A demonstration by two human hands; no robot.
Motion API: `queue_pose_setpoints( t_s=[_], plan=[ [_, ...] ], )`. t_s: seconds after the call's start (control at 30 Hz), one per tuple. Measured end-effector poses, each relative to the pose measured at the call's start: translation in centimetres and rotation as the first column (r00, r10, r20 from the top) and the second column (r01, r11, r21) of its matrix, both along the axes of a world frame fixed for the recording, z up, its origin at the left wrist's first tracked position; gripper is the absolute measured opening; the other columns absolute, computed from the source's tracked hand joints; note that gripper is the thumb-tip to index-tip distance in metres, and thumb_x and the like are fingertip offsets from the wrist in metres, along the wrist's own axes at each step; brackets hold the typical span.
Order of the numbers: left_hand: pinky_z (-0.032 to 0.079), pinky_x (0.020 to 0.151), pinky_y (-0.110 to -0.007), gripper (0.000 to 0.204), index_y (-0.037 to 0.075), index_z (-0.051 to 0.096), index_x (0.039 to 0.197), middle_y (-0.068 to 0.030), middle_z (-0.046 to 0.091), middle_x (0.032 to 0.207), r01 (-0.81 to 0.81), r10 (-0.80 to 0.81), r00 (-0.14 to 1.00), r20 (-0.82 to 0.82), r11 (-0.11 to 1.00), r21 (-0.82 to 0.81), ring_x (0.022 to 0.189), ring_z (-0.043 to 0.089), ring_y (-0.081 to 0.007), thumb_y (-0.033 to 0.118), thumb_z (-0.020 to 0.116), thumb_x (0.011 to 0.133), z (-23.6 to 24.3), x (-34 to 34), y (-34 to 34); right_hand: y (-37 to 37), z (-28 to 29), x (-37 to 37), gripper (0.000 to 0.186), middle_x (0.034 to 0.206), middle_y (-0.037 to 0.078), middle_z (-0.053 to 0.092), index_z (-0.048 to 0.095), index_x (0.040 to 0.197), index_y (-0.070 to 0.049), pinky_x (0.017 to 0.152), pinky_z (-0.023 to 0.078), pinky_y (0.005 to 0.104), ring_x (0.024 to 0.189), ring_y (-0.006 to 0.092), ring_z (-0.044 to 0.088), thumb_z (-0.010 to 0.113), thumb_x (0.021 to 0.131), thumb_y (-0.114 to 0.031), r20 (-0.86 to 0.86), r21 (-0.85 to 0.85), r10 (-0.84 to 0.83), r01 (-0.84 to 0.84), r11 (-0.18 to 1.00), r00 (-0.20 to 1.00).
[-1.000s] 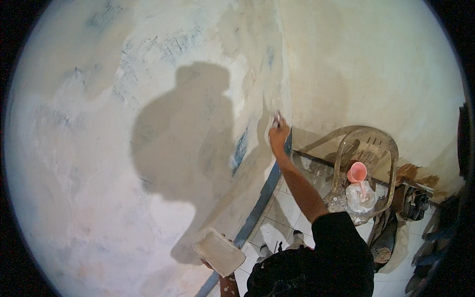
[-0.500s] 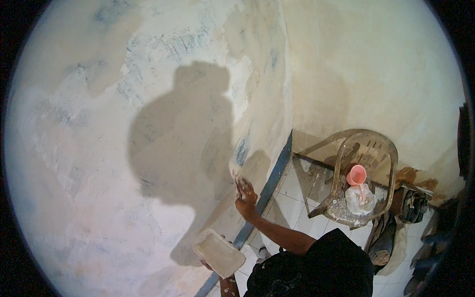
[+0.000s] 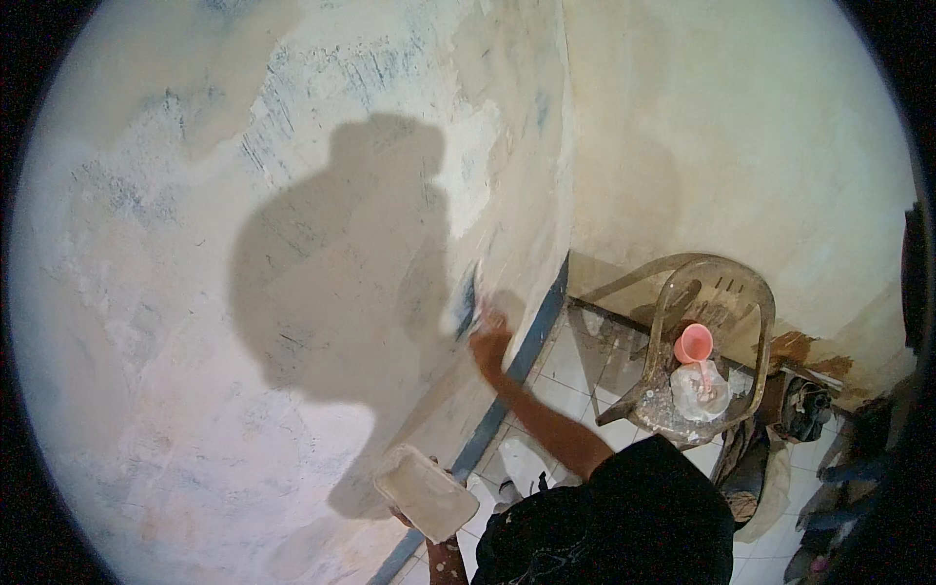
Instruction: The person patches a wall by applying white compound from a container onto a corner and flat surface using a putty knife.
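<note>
My right hand is raised against the patchy plastered wall, close to the room's corner. Its fingers close round a pale flat scraper, mostly hidden and smeared by motion. A dark blue patch shows on the wall just left of it. Lower down, my left hand grips a beige rectangular tub from its left side and below. The tub is tilted, with its open top facing up, and its inside is coated in beige. White spots dot my left forearm.
A blue skirting strip edges the wall above white floor tiles. At the right, a stained plastic chair bears a pink cup and a white plastic bag. Dark cloths and bags lie beyond it.
My right hand has slid up and slightly right along the wall with the scraper. The tub stays nearly where it was in my left hand. The view has shifted slightly.
</note>
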State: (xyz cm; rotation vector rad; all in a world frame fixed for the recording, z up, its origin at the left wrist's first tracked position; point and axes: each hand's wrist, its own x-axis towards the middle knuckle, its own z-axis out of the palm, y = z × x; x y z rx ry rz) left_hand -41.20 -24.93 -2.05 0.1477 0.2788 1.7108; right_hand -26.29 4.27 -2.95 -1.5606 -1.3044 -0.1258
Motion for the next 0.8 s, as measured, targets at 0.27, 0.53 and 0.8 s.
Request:
queue_pose_setpoints(
  t_s=[0.27,0.53,0.8],
  plan=[
    [0.034,0.085,-0.061,0.088,0.013,0.025,0.134,-0.0205,0.035,0.129,0.08,-0.084,0.994,0.07,0.994,0.068,0.106,0.044,-0.0403,0.069,0.046,0.069,4.0,0.7,0.0,-14.0,-4.1,-3.1,0.031,0.115,0.013,0.051,0.046,0.11,0.001,0.089,0.038,0.0341,0.111,0.0267,0.048,0.051,0.08,-0.002,-0.603,0.117,0.503,-0.554,0.824,0.62],
    [0.043,0.081,-0.055,0.092,0.009,0.026,0.133,-0.0241,0.039,0.124,-0.049,0.05,0.995,-0.086,0.999,0.005,0.102,0.048,-0.0399,0.068,0.051,0.066,0.5,-1.5,-1.5,4.3,-3.9,6.8,0.058,0.113,0.022,0.051,0.046,0.123,-0.007,0.083,0.041,0.0439,0.103,0.0357,0.049,0.053,0.065,-0.004,-0.316,0.091,0.076,-0.049,0.995,0.946],
    [0.031,0.085,-0.064,0.088,0.017,0.024,0.135,-0.0199,0.031,0.133,-0.019,0.019,1.0,-0.006,1.0,0.011,0.106,0.044,-0.0424,0.07,0.044,0.069,-0.8,-3.2,-2.8,1.2,-7.8,0.6,0.041,0.114,0.017,0.052,0.048,0.121,-0.009,0.084,0.04,0.0438,0.104,0.0352,0.049,0.046,0.08,-0.006,-0.241,0.018,-0.014,0.019,1.0,0.97]
  ],
)
